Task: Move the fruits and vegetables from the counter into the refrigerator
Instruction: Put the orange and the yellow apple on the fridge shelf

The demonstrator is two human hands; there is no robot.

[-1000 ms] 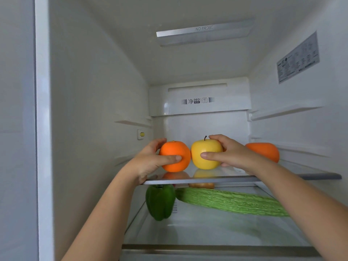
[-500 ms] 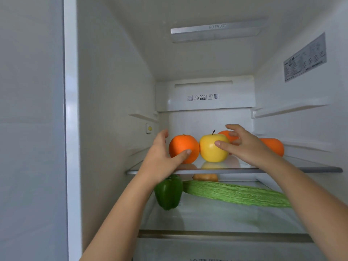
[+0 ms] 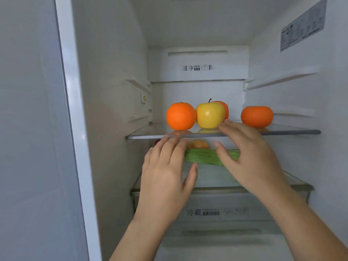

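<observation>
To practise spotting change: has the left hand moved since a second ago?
Yes. The left hand has let go of the leftmost orange and drawn back and down. It is now open, below the front edge of the glass shelf.

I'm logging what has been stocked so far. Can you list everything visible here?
apple: one, yellow, on glass shelf
orange fruits: three, orange, same shelf; left of, behind and right of apple
ridged gourd: one, green, lower shelf
blurred item: one, yellow-orange, behind gourd
drawer: one, translucent, bottom
wall label: one, grey, upper right
left hand: one, open, empty, before the shelf edge
right hand: one, open, empty, near apple
</observation>
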